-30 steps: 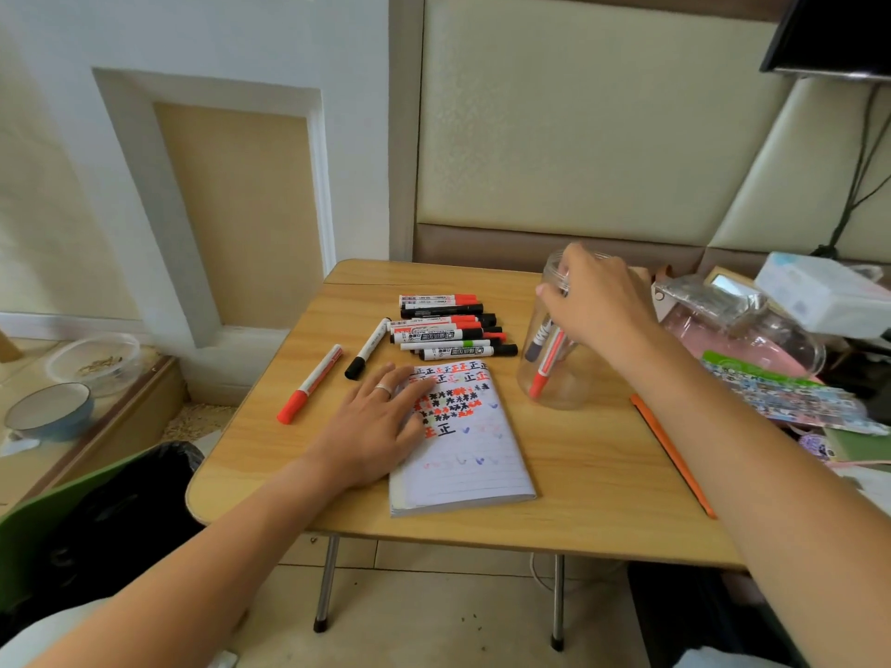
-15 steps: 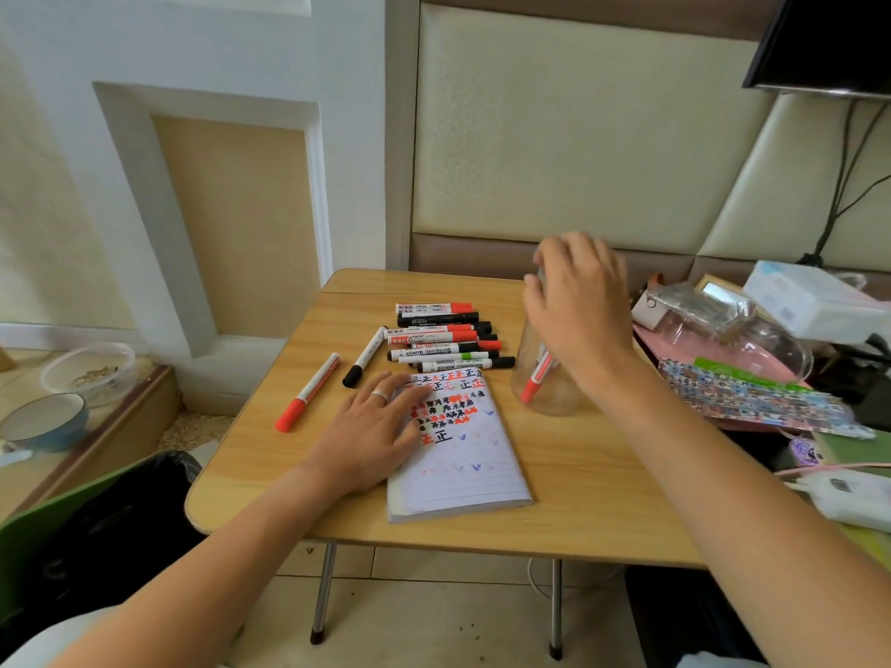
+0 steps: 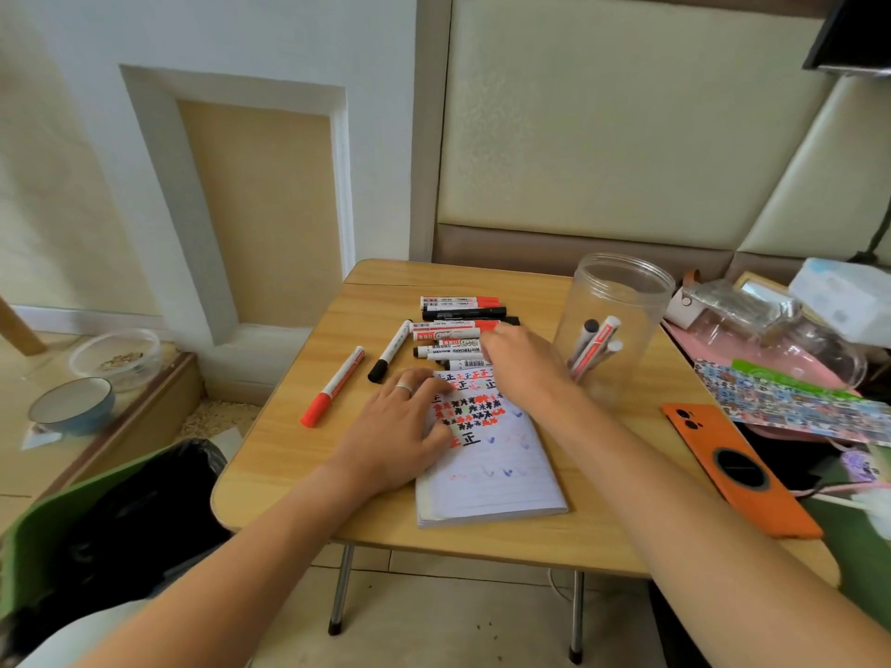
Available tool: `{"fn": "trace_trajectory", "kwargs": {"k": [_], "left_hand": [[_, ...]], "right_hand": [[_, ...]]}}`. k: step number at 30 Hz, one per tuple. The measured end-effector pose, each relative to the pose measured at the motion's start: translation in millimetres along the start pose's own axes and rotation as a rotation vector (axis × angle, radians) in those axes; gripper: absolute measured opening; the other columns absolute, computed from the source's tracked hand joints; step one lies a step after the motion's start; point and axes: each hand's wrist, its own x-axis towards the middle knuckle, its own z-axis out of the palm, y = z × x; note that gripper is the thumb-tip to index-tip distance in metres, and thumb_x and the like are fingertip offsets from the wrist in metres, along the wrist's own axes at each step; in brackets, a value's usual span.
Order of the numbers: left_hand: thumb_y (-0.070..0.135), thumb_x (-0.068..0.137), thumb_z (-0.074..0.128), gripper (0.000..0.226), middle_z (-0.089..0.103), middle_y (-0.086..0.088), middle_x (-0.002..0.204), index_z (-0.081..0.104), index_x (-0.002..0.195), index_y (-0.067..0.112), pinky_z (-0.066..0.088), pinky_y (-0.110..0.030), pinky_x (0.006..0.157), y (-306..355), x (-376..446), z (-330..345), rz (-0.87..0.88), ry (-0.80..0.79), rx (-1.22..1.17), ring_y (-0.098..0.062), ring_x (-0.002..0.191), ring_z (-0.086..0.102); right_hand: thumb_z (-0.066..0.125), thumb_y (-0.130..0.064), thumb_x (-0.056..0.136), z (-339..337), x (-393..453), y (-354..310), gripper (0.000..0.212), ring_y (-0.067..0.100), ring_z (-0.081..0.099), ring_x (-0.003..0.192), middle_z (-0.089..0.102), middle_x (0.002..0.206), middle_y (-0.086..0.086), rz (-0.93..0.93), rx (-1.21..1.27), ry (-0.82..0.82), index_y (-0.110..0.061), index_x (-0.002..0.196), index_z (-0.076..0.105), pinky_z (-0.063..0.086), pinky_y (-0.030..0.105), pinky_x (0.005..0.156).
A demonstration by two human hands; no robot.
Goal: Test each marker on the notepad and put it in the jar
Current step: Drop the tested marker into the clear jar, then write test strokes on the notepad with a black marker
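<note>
Fingers of the right hand (image 3: 518, 359) reach over the pile of markers (image 3: 458, 335); whether they pinch one yet is hidden. Flat, spread left hand (image 3: 400, 426) holds down the notepad (image 3: 487, 455). Three markers stand in the jar (image 3: 612, 315). Next job, probably: pick one marker, scribble, drop it in.

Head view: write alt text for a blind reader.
A person's right hand reaches into a pile of markers on a wooden table, while the left hand rests on a scribbled notepad. A clear jar holds three markers.
</note>
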Motion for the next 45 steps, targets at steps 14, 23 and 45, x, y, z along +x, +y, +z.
{"fn": "trace_trajectory", "kwargs": {"k": [14, 23, 45], "left_hand": [[0.053, 0.088, 0.029, 0.061, 0.032, 0.003, 0.154, 0.040, 0.144, 0.030, 0.028, -0.033, 0.116, -1, 0, 2, 0.024, 0.002, 0.033, -0.015, 0.143, 0.027], [0.055, 0.087, 0.026, 0.061, 0.030, 0.004, 0.154, 0.038, 0.144, 0.034, 0.029, -0.034, 0.116, 1, 0, 1, 0.015, -0.006, 0.034, -0.016, 0.143, 0.028], [0.046, 0.103, 0.037, 0.029, 0.049, 0.010, 0.102, 0.055, 0.107, 0.024, 0.040, -0.029, 0.079, 3, -5, -5, 0.122, 0.212, -0.088, -0.010, 0.094, 0.045]], "right_hand": [[0.062, -0.010, 0.094, -1, 27, 7, 0.013, 0.018, 0.056, 0.096, 0.060, 0.103, -0.005, -0.038, 0.078, -0.175, -0.023, 0.097, 0.062, 0.055, 0.040, 0.083], [0.066, -0.012, 0.092, -3, 37, 9, 0.016, 0.018, 0.059, 0.094, 0.063, 0.102, -0.004, -0.044, 0.088, -0.270, -0.025, 0.093, 0.057, 0.053, 0.036, 0.078], [0.069, 0.004, 0.093, -19, -54, -6, 0.029, 0.027, 0.076, 0.091, 0.070, 0.103, 0.016, 0.205, 1.541, 0.181, -0.014, 0.107, 0.050, 0.063, 0.044, 0.080]]}}
